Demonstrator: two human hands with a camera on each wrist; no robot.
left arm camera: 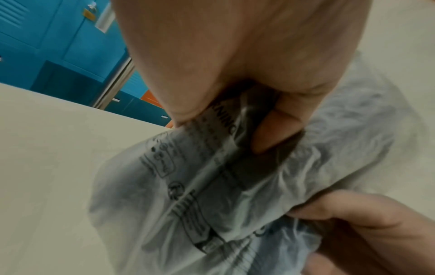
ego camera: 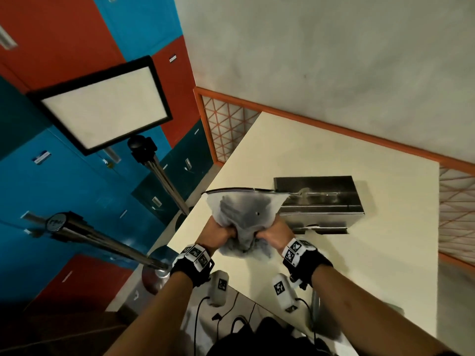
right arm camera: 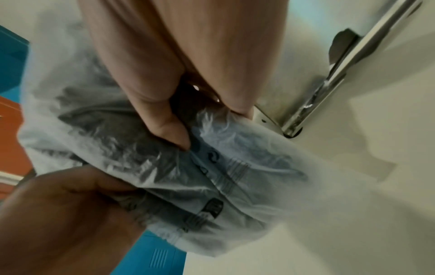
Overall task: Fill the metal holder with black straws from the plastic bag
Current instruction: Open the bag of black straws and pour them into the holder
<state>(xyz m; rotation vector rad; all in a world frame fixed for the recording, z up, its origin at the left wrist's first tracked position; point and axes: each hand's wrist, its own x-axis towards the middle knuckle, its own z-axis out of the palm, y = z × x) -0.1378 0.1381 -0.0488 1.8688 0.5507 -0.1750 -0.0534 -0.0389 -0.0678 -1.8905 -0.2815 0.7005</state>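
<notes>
A translucent plastic bag (ego camera: 244, 214) with a dark bundle of black straws inside is held above the cream table (ego camera: 334, 155). My left hand (ego camera: 221, 233) grips its bunched lower left part and my right hand (ego camera: 272, 232) grips the lower right. In the left wrist view the left hand (left arm camera: 247, 119) pinches the printed plastic bag (left arm camera: 188, 195). In the right wrist view the right hand (right arm camera: 188, 121) clutches the bag (right arm camera: 141, 148) too. The metal holder (ego camera: 321, 201), a shiny box, stands just right of and behind the bag; its edge (right arm camera: 329, 74) shows beside my right hand.
A light panel (ego camera: 102, 109) on a tripod stands left of the table, with another stand pole (ego camera: 102, 240) nearer. Blue and red lockers (ego camera: 51, 176) fill the left. An orange-framed lattice rail (ego camera: 334, 129) borders the table's far side. Cables hang below my wrists.
</notes>
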